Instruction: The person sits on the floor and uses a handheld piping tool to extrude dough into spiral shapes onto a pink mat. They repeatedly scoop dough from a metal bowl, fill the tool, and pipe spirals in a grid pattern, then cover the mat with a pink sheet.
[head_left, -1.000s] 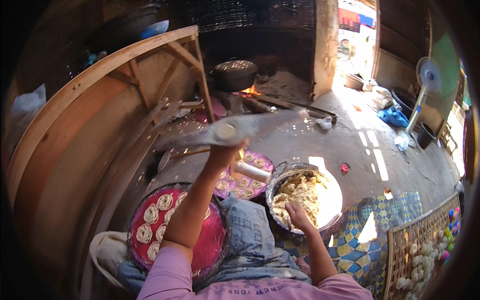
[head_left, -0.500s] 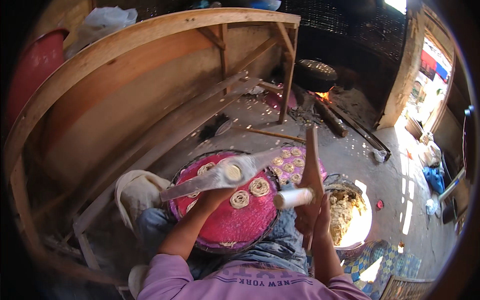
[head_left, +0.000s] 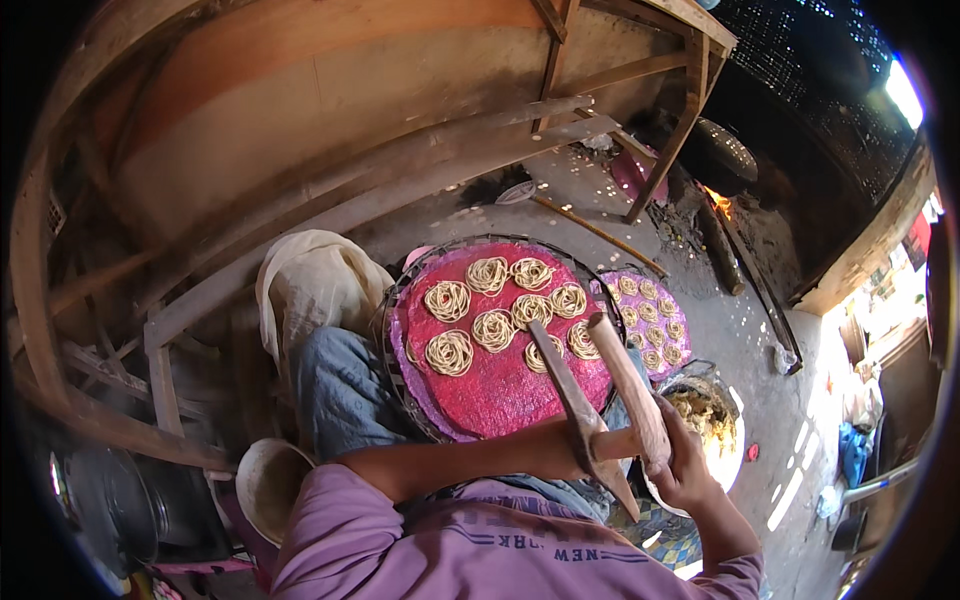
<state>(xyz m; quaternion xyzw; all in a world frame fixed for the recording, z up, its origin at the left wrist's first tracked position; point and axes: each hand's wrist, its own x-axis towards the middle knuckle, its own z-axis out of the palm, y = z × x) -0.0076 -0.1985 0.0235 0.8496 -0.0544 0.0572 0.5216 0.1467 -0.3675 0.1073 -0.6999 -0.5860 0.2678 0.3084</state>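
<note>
A round basket tray [head_left: 400,360] covered with a pink cloth rests on my lap and carries several coils of pale noodle [head_left: 448,298]. Over its right side I hold a wooden press [head_left: 628,385] with two long arms, tilted up and away from me. My right hand [head_left: 688,468] is closed around the press's lower end. My left forearm crosses in front of my body, and my left hand [head_left: 558,452] grips the press from behind its darker arm, mostly hidden by it.
A second tray [head_left: 690,350] with a purple cloth and smaller coils lies beyond. A bowl of dough [head_left: 712,418] stands at my right. A fire [head_left: 716,202] burns under a dark pot [head_left: 728,150]. A wooden frame [head_left: 560,120], a cream sack [head_left: 312,280] and a white bowl [head_left: 262,488] lie to the left.
My view has swung left onto the pink tray. My left hand held a shiny flat piece with a coil; it now grips the wooden press with my right. More coils lie on the tray.
</note>
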